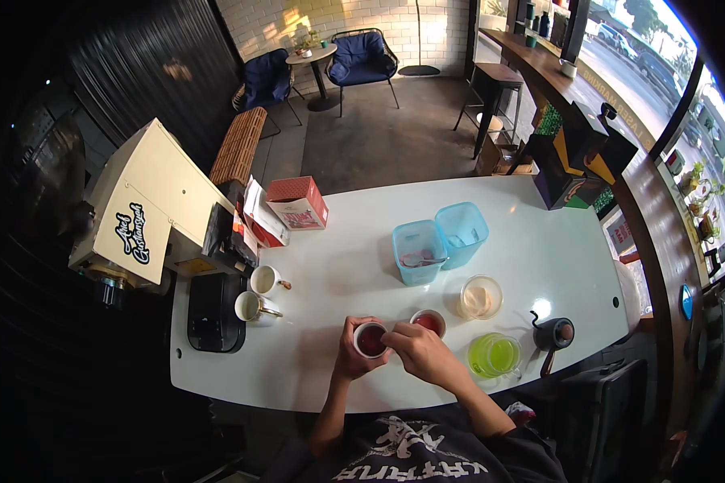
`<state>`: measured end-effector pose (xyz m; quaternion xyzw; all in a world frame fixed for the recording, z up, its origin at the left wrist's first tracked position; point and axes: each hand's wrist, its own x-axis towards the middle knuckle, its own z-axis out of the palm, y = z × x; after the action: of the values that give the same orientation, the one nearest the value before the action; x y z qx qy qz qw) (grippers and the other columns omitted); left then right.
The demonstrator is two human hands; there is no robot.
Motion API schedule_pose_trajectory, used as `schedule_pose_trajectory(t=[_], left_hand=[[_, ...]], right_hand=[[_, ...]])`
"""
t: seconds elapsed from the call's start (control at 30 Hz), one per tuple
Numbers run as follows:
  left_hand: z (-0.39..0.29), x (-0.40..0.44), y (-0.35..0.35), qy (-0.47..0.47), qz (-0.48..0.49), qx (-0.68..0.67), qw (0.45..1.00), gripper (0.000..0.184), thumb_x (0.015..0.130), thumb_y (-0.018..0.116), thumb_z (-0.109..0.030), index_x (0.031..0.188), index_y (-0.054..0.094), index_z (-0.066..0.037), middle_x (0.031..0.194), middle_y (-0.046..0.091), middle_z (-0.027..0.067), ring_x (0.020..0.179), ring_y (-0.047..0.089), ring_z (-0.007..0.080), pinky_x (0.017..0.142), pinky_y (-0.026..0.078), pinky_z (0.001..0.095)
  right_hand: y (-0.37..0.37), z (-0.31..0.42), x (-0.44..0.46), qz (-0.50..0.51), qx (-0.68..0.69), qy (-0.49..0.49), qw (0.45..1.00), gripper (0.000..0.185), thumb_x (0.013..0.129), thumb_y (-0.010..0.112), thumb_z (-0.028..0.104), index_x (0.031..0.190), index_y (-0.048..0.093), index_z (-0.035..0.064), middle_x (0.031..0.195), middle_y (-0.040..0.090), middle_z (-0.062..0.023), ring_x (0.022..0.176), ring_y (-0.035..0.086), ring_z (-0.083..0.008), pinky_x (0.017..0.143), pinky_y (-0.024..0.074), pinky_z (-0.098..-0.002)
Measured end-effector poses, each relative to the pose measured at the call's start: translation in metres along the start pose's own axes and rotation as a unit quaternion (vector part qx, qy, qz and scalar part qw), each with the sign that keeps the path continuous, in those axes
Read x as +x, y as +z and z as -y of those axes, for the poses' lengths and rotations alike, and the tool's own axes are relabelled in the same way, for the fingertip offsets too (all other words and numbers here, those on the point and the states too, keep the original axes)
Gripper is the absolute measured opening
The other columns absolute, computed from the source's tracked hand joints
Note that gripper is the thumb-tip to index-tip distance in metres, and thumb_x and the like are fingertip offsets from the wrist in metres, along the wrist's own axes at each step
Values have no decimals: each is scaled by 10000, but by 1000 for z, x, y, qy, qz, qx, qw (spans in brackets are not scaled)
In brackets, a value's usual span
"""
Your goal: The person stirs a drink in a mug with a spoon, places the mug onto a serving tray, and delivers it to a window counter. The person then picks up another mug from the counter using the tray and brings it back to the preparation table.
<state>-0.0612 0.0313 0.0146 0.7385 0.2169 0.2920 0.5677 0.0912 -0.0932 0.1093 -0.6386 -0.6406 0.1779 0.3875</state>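
My left hand (352, 357) is wrapped round a small white cup (370, 340) of dark red liquid, held over the white table near its front edge. Pinched fingers of my right hand (419, 351) meet at the right side of that cup's rim; whatever they grip is too small to make out. Just beyond my right hand stands a second cup (428, 322) with red liquid. To its right are a clear tub (480, 298) with pale beige contents and a glass jug (495, 355) of bright green liquid.
Two blue plastic containers (439, 241) stand mid-table, the nearer one with a spoon in it. A black gooseneck kettle (554, 333) is at the right. Two white mugs (258, 306), a red-and-white box (298, 203) and a cream machine (149, 201) occupy the left side.
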Motion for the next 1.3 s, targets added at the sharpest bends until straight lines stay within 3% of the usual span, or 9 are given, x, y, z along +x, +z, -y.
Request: schedule_pose_trajectory(t=[0.37, 0.47, 0.53, 0.57, 0.63, 0.87, 1.3], left_hand=[[-4, 1, 0, 3, 7, -11, 1000, 681, 654, 878, -86, 1154, 419, -26, 1132, 618, 129, 986, 647, 176, 868, 546, 331], [-4, 2, 1, 19, 3, 0, 1000, 671, 658, 880, -92, 1144, 422, -23, 1118, 624, 128, 991, 646, 179, 878, 539, 327], [-1, 1, 1, 26, -1, 11, 1000, 673, 657, 880, -93, 1144, 420, -24, 1120, 625, 128, 993, 644, 179, 879, 538, 327], [2, 0, 0, 26, 0, 7, 1000, 672, 658, 879, -92, 1143, 419, -26, 1124, 625, 128, 988, 644, 178, 877, 538, 329], [4, 2, 2, 26, 7, 0, 1000, 670, 659, 878, -92, 1142, 417, -28, 1127, 624, 129, 984, 644, 178, 876, 539, 331], [1, 2, 1, 22, -3, 3, 1000, 672, 649, 875, -88, 1151, 432, -29, 1146, 622, 137, 958, 653, 201, 866, 542, 347], [4, 23, -2, 19, -31, -2, 999, 671, 664, 845, -39, 1173, 408, -35, 1188, 591, 158, 1004, 632, 221, 904, 529, 371]], right_hand=[[-7, 10, -15, -66, 23, 1, 998, 248, 825, 598, -52, 1052, 684, -6, 862, 633, -160, 840, 635, -365, 764, 519, -423], [-7, 7, -20, -129, 19, -5, 991, 247, 798, 624, -61, 1031, 687, -6, 845, 631, -143, 773, 644, -325, 673, 512, -387], [-10, 4, -28, -185, 145, 93, 968, 160, 949, 583, 5, 1059, 696, -18, 880, 692, -132, 772, 673, -244, 718, 530, -342], [-11, -8, -41, -228, 233, 163, 931, 161, 993, 567, 38, 1054, 686, -52, 882, 713, -115, 740, 656, -155, 693, 528, -296], [-23, -12, -55, -295, 312, 188, 883, 187, 1011, 562, 61, 1047, 673, -85, 843, 701, -104, 728, 640, -126, 691, 523, -266], [-53, -24, -131, -414, 320, 219, 823, 164, 994, 576, 59, 1020, 656, -82, 818, 681, -110, 692, 637, -143, 677, 510, -259], [-33, -25, -211, -474, 324, 294, 764, 132, 985, 567, 16, 1087, 606, -58, 874, 694, -129, 736, 653, -146, 704, 533, -277]])
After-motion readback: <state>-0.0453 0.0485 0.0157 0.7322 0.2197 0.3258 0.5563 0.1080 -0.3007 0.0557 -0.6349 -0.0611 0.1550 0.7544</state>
